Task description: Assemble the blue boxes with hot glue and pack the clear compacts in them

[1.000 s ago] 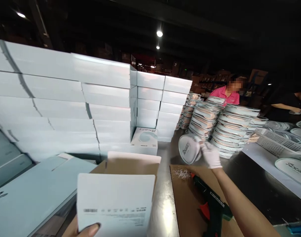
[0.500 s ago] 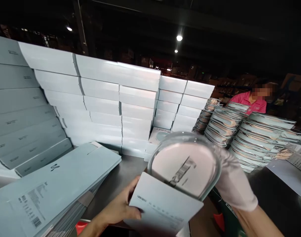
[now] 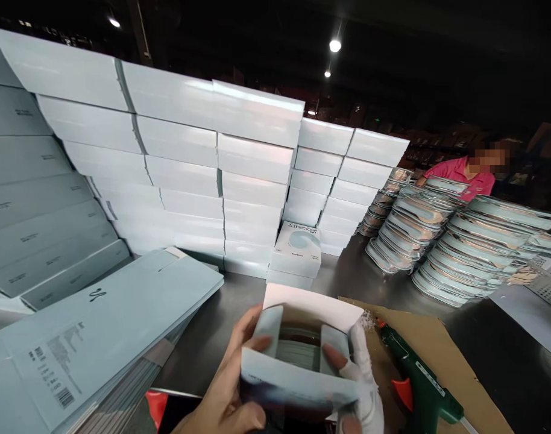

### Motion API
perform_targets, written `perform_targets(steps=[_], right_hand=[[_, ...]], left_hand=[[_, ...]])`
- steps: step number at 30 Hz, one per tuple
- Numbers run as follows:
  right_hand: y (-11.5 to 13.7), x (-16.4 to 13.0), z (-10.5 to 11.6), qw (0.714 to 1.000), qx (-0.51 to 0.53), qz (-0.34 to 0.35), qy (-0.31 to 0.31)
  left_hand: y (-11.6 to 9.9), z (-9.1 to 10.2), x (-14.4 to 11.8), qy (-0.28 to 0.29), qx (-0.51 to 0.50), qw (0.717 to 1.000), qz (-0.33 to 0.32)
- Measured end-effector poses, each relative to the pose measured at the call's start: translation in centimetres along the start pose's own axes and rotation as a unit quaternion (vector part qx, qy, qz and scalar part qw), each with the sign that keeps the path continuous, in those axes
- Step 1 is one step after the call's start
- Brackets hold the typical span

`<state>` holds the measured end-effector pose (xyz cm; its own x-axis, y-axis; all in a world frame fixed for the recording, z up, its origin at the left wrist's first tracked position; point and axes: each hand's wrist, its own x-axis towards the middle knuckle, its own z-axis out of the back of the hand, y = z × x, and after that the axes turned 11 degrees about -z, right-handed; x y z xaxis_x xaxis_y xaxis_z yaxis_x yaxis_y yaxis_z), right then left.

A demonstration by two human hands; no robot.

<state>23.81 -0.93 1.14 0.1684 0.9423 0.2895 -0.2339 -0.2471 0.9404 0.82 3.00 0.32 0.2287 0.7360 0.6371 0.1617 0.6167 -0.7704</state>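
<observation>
A small white carton (image 3: pixel 298 383) with its top end open is held low in front of me. My left hand (image 3: pixel 230 380) grips its left side, with the thumb on the front and a finger at the left flap. My right hand (image 3: pixel 368 374), in a white glove with bare fingertips, grasps the right side, a finger at the right flap. Between the flaps, part of a ribbed, pale item (image 3: pixel 298 351) shows inside; the rest of it is hidden. To the right, a green glue gun (image 3: pixel 422 377) lies on a brown cardboard sheet (image 3: pixel 460 355).
White boxes (image 3: pixel 180 144) form a stacked wall behind, with a small printed box (image 3: pixel 298 242) before it. Flat cartons (image 3: pixel 122 319) lie in a pile at left. Clear lidded containers (image 3: pixel 478 253) stand in tall stacks at right. A person in pink (image 3: pixel 454 170) is beyond.
The clear oval container in my right hand has gone from above the carton and now seems to sit inside it. My right hand has moved down onto the carton's right side.
</observation>
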Motion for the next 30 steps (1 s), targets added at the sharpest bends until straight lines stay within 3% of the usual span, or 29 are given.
perform_targets(steps=[6,9,11,13,14,16,18,19,23,26,28,30], right_hand=[[2.3,-0.5,-3.2,0.993,-0.036,-0.043,-0.102],[3.1,0.0,-3.2,0.996,-0.014,-0.026,-0.087],[2.8,0.1,-0.5,0.996,-0.039,-0.016,-0.078],[1.9,-0.1,4.5,0.98,-0.145,-0.055,-0.125],[1.3,-0.3,7.3,0.95,-0.242,-0.094,-0.172],[0.3,-0.9,12.5,0.862,-0.389,-0.253,-0.204],[-0.3,-1.5,15.6,0.82,-0.413,-0.346,-0.193],[-0.5,-1.8,16.3,0.817,-0.397,-0.377,-0.182],[-0.4,-2.9,15.5,0.842,-0.254,-0.453,-0.149],[0.3,-4.5,14.8,0.866,-0.135,-0.467,-0.114],[0.7,-5.8,14.7,0.893,-0.03,-0.436,-0.107],[0.7,-6.6,14.5,0.928,0.082,-0.353,-0.089]], left_hand=[[-1.1,-2.0,1.2,-0.178,0.074,0.981,0.03],[-1.7,-1.5,1.9,-0.14,0.098,0.982,0.079],[-2.1,-0.6,2.4,-0.072,0.119,0.984,0.113],[-2.2,0.7,2.7,-0.029,0.128,0.984,0.12],[-2.0,1.4,2.7,-0.011,0.13,0.985,0.115],[-1.3,2.7,2.5,0.022,0.137,0.985,0.101],[-0.4,3.9,2.4,0.054,0.145,0.984,0.083],[0.0,4.4,2.4,0.065,0.148,0.984,0.075],[0.5,5.1,3.1,0.074,0.145,0.984,0.067],[0.3,5.2,3.4,0.085,0.158,0.981,0.067],[0.4,5.2,3.2,0.098,0.18,0.977,0.062],[0.6,5.1,3.0,0.104,0.201,0.972,0.061]])
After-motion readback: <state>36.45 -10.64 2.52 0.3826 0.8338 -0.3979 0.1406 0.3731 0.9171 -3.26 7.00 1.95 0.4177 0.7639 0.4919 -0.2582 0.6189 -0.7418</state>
